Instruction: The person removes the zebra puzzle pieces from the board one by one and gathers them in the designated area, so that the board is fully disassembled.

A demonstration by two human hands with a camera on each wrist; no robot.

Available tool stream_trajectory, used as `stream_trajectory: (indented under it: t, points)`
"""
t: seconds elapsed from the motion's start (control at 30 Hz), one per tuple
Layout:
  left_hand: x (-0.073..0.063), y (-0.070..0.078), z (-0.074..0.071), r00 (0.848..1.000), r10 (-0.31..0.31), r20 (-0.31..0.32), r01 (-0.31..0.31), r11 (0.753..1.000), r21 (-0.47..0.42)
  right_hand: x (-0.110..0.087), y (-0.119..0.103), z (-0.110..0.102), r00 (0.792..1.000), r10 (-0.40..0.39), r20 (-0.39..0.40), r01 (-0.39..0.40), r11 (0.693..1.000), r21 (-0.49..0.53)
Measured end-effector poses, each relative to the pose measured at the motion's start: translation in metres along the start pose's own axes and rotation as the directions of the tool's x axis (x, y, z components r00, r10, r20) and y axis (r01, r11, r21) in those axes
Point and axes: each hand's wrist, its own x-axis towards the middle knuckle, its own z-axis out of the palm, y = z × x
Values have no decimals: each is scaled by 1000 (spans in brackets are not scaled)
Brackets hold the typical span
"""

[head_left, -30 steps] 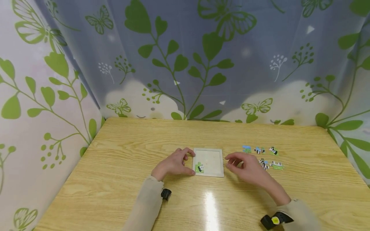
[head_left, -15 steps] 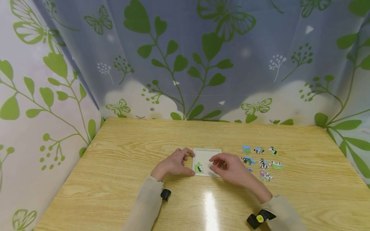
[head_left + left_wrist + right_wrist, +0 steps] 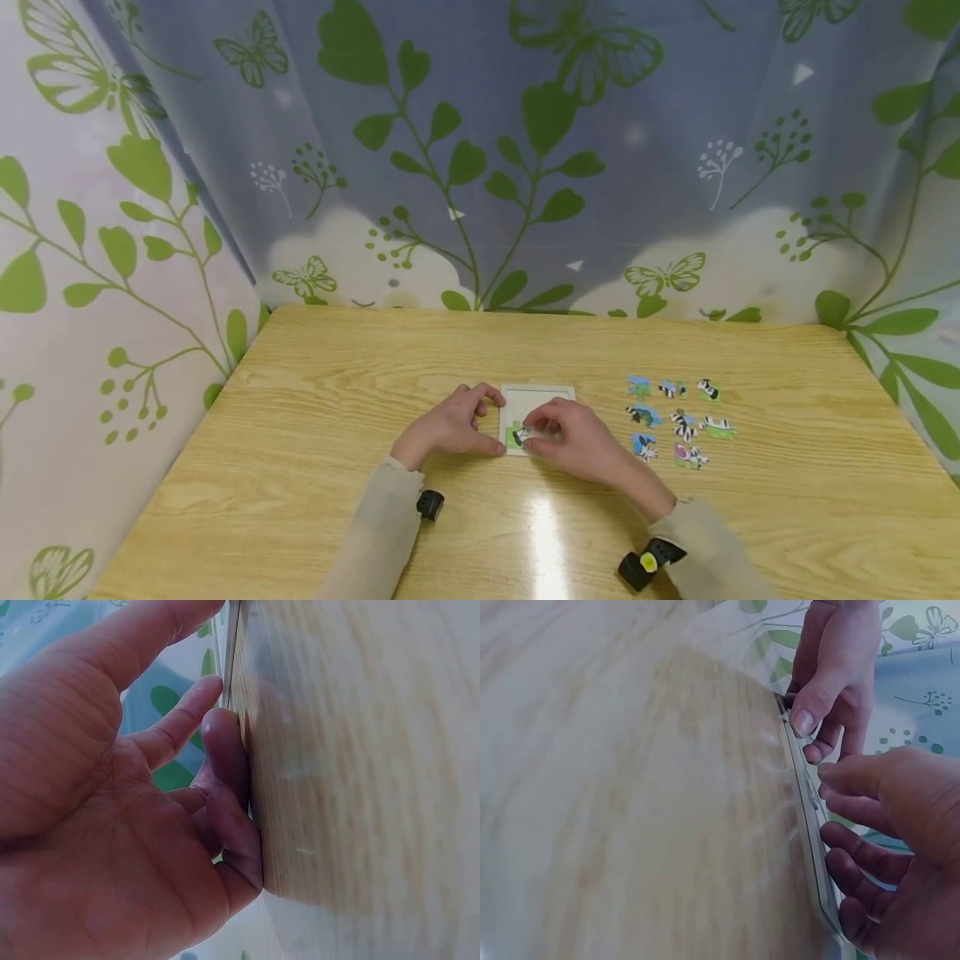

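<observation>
A small pale puzzle tray [image 3: 538,388] lies flat on the wooden table. In its lower left corner sits a green jigsaw piece [image 3: 513,437] with a black-and-white figure. My left hand [image 3: 447,423] rests at the tray's left side, thumb and a finger spread apart along that edge. Over the tray's lower part is my right hand [image 3: 581,442], its thumb and fingertips beside the piece. No other piece shows between them; whether they touch this one is hard to tell. In the right wrist view, the right fingers [image 3: 862,885] are bent close to the tray's rim.
Several animal jigsaw pieces [image 3: 684,426] lie spread in rows to the right of the tray. The table [image 3: 360,358] meets a patterned curtain [image 3: 450,150] at its back edge. A light reflection lies on the wood in front of the tray.
My right hand has moved left, from beside the tray to over it, up to the green piece. The loose pieces it covered now show. My left hand stays in place.
</observation>
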Motion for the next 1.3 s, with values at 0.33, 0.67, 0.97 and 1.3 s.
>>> stream_trajectory:
  t: [0.33, 0.67, 0.97, 1.3]
  points:
    - [2, 1, -1, 1000, 2, 1, -2, 1000, -3, 5, -2, 5, 999, 32, -29, -35, 995, -94]
    - [2, -1, -2, 1000, -5, -3, 5, 1000, -2, 7, -6, 5, 997, 68, -24, -69, 994, -79]
    - [1, -2, -1, 1000, -17, -5, 17, 1000, -23, 7, -5, 2, 995, 104, 7, -104, 989, 102]
    - [1, -1, 1, 1000, -10, -5, 10, 1000, -22, -1, -3, -2, 986, 163, -36, -151, 962, 228]
